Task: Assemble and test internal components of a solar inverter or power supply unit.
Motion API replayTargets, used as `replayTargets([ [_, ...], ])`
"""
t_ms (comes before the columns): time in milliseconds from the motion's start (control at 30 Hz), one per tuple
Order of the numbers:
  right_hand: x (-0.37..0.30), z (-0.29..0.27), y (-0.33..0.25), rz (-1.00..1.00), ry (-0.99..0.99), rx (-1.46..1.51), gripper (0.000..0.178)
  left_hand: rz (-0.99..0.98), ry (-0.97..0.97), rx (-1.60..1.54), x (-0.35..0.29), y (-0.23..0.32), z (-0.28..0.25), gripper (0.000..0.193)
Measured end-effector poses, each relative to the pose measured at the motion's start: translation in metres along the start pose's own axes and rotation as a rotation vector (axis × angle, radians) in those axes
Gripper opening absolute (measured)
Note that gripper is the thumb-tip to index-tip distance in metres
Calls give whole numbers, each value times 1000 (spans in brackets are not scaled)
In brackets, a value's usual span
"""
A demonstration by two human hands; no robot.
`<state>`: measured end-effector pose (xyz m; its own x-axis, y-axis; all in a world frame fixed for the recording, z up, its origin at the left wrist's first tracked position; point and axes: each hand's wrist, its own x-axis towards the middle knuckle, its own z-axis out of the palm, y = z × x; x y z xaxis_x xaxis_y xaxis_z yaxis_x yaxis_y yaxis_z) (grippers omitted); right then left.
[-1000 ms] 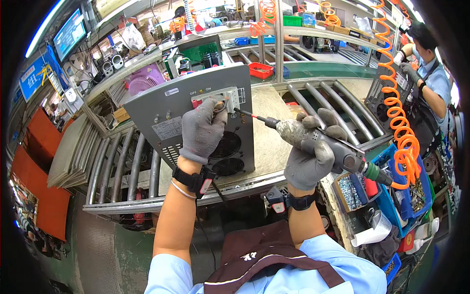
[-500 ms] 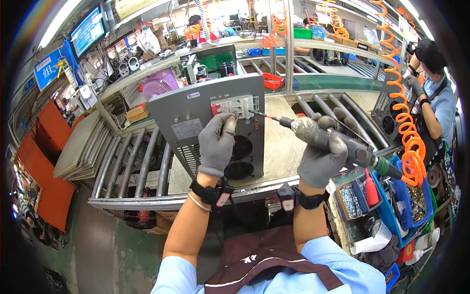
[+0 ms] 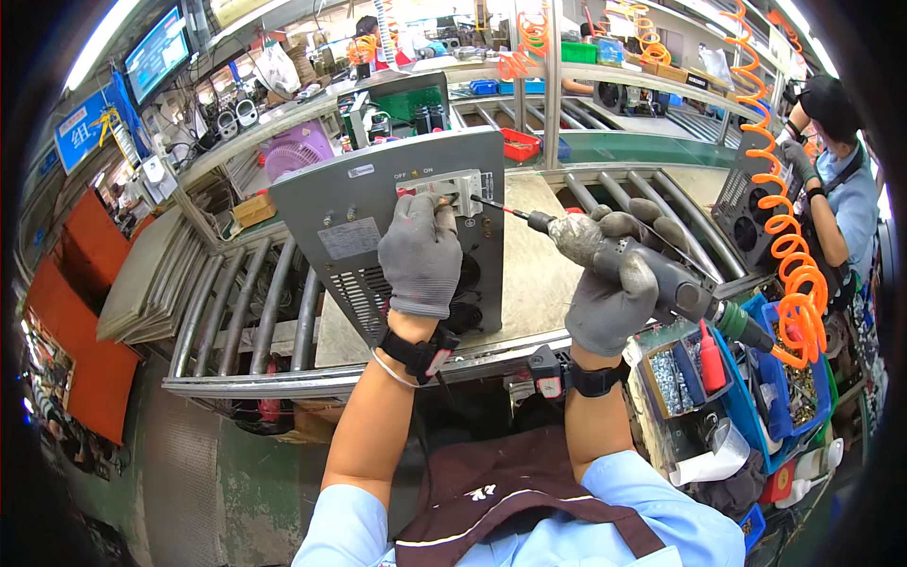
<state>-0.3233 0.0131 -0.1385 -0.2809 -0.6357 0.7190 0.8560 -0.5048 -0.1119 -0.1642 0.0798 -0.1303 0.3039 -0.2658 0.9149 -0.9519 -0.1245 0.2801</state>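
Here: grey unit (image 3: 378, 227) on roller conveyor (image 3: 236, 312) (factory line); left hand (image 3: 422, 255) fingers flat, right hand (image 3: 609, 283) probably gripping screwdriver (image 3: 661, 274).

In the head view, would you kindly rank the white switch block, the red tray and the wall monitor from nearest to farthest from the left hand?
1. White switch block, touching the left hand.
2. Red tray, beyond, on the conveyor.
3. Wall monitor, far upper left.

Roller conveyor (image 3: 248, 312) of grey steel tubes carries beige board (image 3: 539, 283), lying flat across rollers. Grey metal cabinet (image 3: 378, 217) stands on board, vented panel facing person. Further along, second grey cabinet with two fans (image 3: 751, 213) sits on same rollers.
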Motion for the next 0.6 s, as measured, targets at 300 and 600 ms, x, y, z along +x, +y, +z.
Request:
replayTargets([
  [300,-2,16,-4,-2,0,-44,57,-90,-118,187,9,11,-6,10],
  [600,-5,18,-1,-44,-17,-41,54,48,-206,212,14,-2,-7,9],
])
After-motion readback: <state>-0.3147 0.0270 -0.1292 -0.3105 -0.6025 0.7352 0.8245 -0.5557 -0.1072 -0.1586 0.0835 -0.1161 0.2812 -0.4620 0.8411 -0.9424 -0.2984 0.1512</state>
